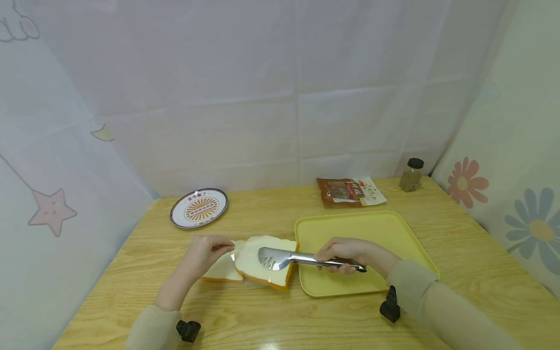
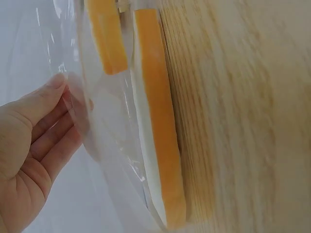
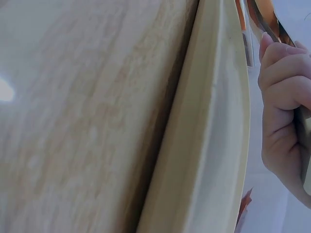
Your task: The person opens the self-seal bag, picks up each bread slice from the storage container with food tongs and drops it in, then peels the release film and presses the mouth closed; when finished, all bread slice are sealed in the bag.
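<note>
My left hand [image 1: 204, 256] pinches the edge of a clear plastic bag [image 2: 114, 131] between thumb and fingers. Through the film a bread slice [image 2: 163, 126] with an orange-brown crust shows, lying on the wooden table. A second bread slice [image 1: 249, 257] overlaps it on the right, tilted, its near right corner reaching the tray's left rim. My right hand [image 1: 343, 253] grips metal tongs [image 1: 302, 258] by the handle. Their slotted head rests over the top face of this second slice; the lower arm is hidden.
A yellow tray [image 1: 367, 223] sits under my right hand. Behind it lie a brown-and-white food packet [image 1: 350, 191] and, farther right, a spice jar [image 1: 411, 176] with a black lid. At the back left is a patterned plate [image 1: 199, 208]. Printed curtains enclose the table.
</note>
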`<move>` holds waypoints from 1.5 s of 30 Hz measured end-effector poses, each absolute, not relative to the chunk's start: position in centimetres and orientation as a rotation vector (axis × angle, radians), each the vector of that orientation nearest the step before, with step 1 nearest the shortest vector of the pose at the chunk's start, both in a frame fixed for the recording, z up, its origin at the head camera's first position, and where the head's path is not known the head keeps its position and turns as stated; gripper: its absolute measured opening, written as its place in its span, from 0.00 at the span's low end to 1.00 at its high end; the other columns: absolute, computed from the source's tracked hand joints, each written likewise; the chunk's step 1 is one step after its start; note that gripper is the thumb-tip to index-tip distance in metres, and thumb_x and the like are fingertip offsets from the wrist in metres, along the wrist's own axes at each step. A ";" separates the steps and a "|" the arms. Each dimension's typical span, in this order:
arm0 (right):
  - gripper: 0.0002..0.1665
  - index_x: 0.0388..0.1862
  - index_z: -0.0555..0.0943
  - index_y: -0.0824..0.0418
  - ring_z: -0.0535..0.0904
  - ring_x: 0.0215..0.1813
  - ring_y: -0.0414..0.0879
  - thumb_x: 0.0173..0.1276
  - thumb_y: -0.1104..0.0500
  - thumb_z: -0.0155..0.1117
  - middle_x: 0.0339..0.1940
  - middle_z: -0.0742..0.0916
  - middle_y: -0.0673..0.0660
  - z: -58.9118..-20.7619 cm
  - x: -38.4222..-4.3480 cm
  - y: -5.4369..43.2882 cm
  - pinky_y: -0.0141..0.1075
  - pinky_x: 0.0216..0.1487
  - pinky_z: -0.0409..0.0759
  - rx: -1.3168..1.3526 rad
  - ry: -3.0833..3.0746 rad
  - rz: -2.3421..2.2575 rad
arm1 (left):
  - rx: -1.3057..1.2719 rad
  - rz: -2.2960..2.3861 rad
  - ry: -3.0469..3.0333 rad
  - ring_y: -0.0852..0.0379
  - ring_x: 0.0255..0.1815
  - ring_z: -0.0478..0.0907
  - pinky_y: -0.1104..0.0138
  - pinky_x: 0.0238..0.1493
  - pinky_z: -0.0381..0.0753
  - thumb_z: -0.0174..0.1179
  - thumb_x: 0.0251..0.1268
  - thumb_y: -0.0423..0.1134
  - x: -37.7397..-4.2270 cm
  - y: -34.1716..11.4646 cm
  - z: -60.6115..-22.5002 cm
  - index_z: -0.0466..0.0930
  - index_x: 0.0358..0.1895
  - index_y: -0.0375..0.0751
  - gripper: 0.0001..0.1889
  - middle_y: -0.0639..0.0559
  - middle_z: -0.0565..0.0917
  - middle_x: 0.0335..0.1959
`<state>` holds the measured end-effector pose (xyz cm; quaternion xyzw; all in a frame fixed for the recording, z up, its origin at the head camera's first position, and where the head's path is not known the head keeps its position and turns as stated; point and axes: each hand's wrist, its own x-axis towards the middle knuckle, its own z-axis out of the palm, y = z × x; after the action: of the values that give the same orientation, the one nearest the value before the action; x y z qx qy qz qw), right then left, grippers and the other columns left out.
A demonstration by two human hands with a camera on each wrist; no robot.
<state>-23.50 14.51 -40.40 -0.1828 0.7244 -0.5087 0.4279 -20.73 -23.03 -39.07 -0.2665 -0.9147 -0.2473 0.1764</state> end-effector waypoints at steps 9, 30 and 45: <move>0.23 0.41 0.79 0.74 0.59 0.09 0.35 0.69 0.51 0.56 0.13 0.73 0.50 -40.5 -23.9 13.1 0.25 0.09 0.58 -0.472 1.839 -1.256 | -0.731 -0.736 -2.612 0.58 0.30 0.84 0.73 0.31 0.83 0.67 0.54 0.32 -20.8 -22.9 -39.2 0.87 0.31 0.40 0.02 0.51 0.87 0.30; 0.24 0.43 0.77 0.75 0.57 0.08 0.36 0.71 0.51 0.53 0.14 0.71 0.51 -40.3 -24.3 11.4 0.26 0.09 0.57 -0.467 1.767 -1.262 | -0.717 -0.687 -2.557 0.57 0.31 0.85 0.72 0.31 0.84 0.68 0.52 0.32 -20.7 -23.1 -39.3 0.88 0.31 0.42 0.03 0.50 0.88 0.32; 0.20 0.31 0.78 0.65 0.56 0.09 0.36 0.70 0.49 0.55 0.14 0.71 0.50 -40.4 -25.0 9.2 0.26 0.09 0.57 -0.499 1.815 -1.193 | -0.740 -0.689 -2.543 0.59 0.29 0.85 0.73 0.31 0.84 0.67 0.54 0.33 -20.9 -22.9 -39.6 0.87 0.31 0.42 0.02 0.51 0.88 0.30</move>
<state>-25.02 9.17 -40.37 -0.2011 0.7309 -0.4807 0.4407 -20.86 -22.93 -39.60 -0.2648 -0.9103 -0.2466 0.2013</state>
